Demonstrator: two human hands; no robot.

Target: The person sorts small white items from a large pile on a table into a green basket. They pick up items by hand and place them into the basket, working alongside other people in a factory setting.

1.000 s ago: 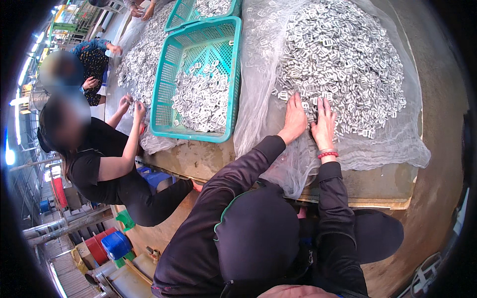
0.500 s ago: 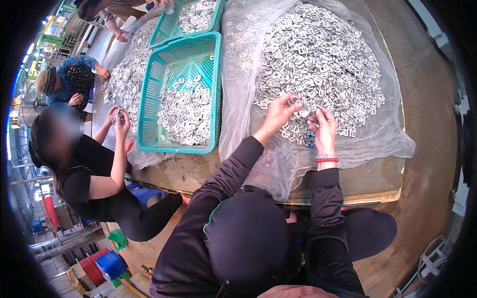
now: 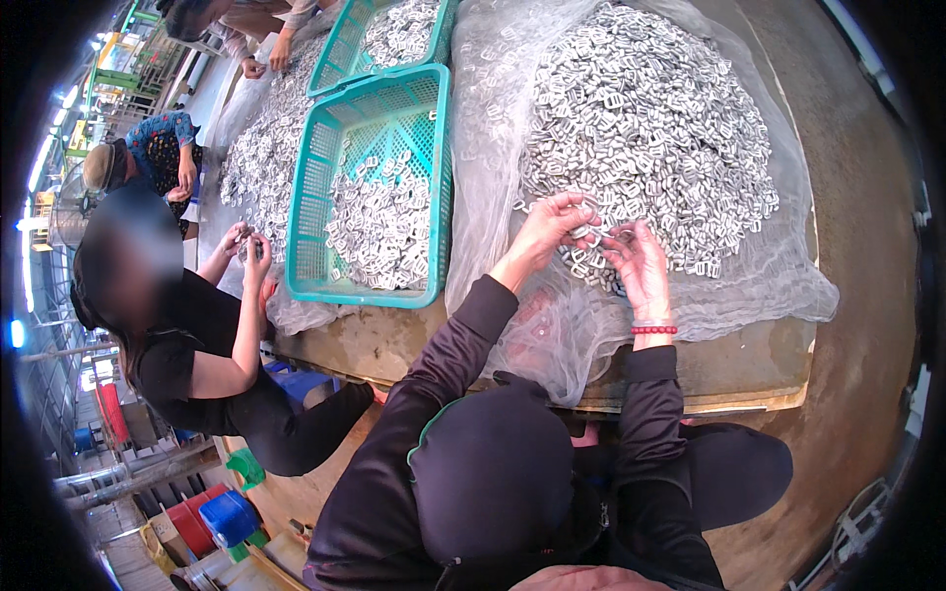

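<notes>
the buckles are small, flat and silver, heaped in a big pile on a thin net on the table. both hands are lifted just over the near edge of the pile. the left hand pinches a buckle in its fingertips. the right hand has its fingers curled, touching the same small piece. a green basket with more buckles sits to the left.

Left hand & right hand pinch small metal buckles at pile edge, on mesh sheet.
</notes>
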